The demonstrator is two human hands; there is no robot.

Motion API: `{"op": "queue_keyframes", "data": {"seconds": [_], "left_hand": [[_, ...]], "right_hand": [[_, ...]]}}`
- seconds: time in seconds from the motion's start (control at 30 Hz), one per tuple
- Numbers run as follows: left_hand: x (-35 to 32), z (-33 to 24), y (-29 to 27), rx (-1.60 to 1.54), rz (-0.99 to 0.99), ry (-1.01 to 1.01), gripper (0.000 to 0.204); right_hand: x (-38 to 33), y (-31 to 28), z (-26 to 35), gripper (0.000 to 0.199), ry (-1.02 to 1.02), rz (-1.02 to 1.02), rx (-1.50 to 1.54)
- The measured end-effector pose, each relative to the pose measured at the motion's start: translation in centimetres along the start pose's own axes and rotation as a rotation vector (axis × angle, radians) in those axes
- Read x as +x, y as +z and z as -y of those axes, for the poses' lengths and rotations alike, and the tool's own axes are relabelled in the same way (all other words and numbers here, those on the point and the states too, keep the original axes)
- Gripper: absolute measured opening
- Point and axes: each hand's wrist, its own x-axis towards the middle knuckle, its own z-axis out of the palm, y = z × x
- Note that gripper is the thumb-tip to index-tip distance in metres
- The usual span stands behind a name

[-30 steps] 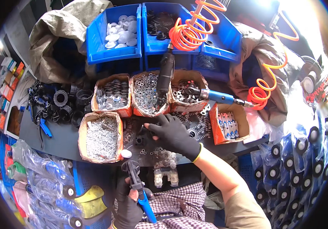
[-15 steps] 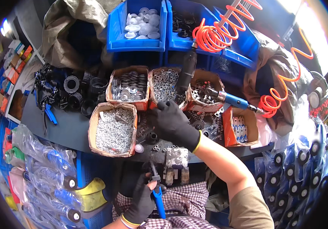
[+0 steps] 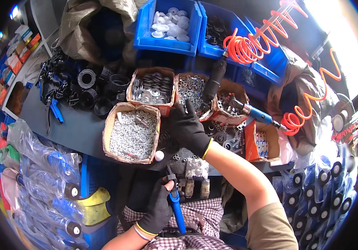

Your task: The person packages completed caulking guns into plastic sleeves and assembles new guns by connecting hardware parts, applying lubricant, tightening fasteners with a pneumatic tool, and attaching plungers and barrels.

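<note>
My left hand (image 3: 157, 210), in a black fingerless-tipped glove, is closed round a tool with a blue handle (image 3: 178, 214) and a dark, narrow head pointing up. It is held low over my lap, in front of the bench edge. My right hand (image 3: 190, 131), gloved likewise, reaches across the bench to the near edge of a cardboard box of small metal nuts (image 3: 191, 85). Two of its fingers point up and apart at that edge, and I see nothing between them. A small metal block fixture (image 3: 197, 168) stands at the bench edge below my right wrist.
Nearby boxes hold washers (image 3: 152, 89), small silvery pins (image 3: 131, 135) and metal fittings (image 3: 231, 102). A black driver (image 3: 215, 79) and blue air tool (image 3: 260, 114) lie over the boxes, near orange coiled hoses (image 3: 245, 46). Blue bins (image 3: 166, 43) stand behind; black rings (image 3: 86, 79) lie left.
The view has shifted, so the boxes sit further right in the picture. My right hand's fingers have spread and reach nearer the nut box. My left hand keeps its hold on the blue-handled tool.
</note>
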Motion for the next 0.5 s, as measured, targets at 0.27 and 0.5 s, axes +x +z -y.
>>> {"op": "queue_keyframes", "data": {"seconds": [0.27,0.5], "left_hand": [[1.2,-0.2,0.3,-0.113,0.081,0.042,0.027],[1.5,-0.7,1.6,-0.260,0.294,-0.059,0.037]], "right_hand": [[-2.6,-7.3,-1.7,0.023,0.302,-0.084,0.338],[-10.4,-11.0,3.6,0.025,0.578,0.080,1.832]]}}
